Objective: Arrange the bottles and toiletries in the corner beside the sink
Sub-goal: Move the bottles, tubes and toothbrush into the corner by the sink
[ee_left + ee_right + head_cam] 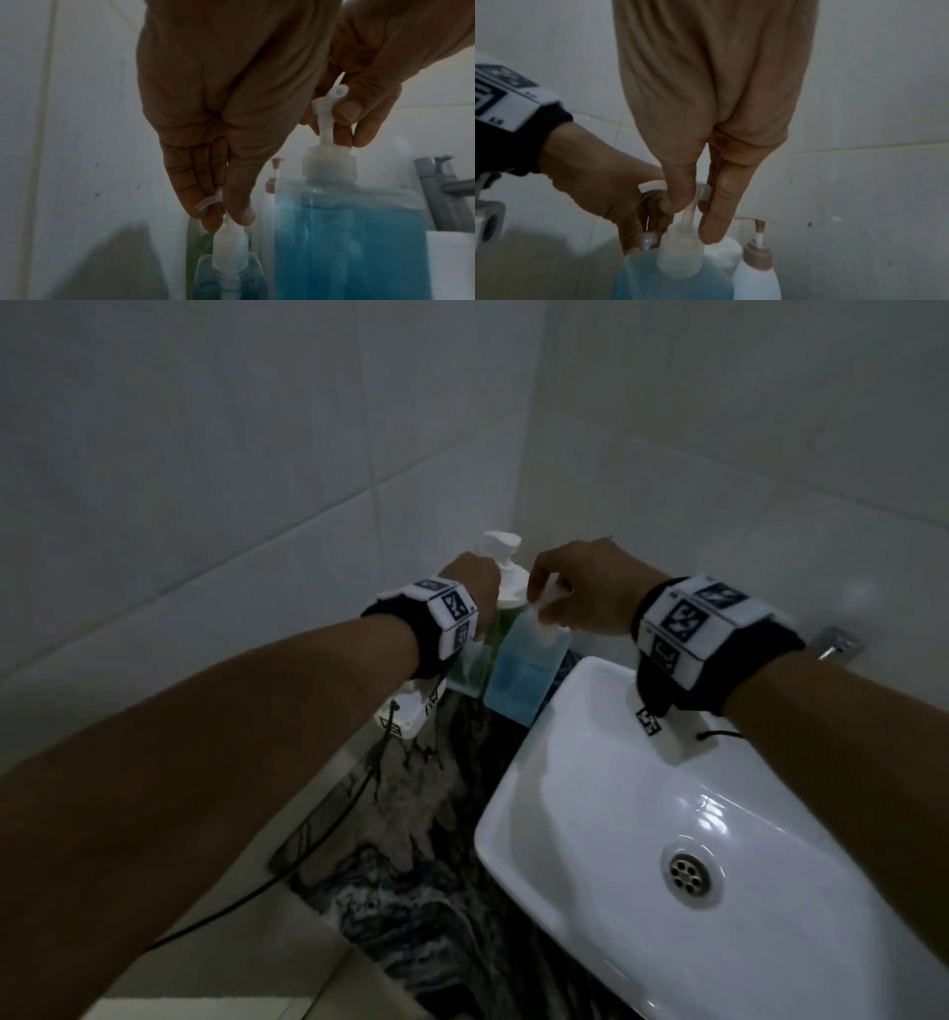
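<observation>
Several pump bottles stand in the tiled corner left of the sink (pixel 590 793). My right hand (pixel 690 213) pinches the clear pump head of the large blue bottle (pixel 675 280), which shows by the basin's rim as the blue bottle (pixel 529 670). My left hand (pixel 226 219) pinches the pump top of a smaller teal bottle (pixel 228 280) just left of it, the teal bottle (pixel 467 667). Behind them a green bottle with a white pump (pixel 508 577) stands against the wall. A white bottle with a brown pump (pixel 754 272) stands right of the blue one.
A chrome tap (pixel 837 644) juts from the wall behind the basin. The dark marbled counter (pixel 421 839) runs as a narrow strip between the left wall and the sink. A black cable (pixel 328 834) hangs from my left wrist across it.
</observation>
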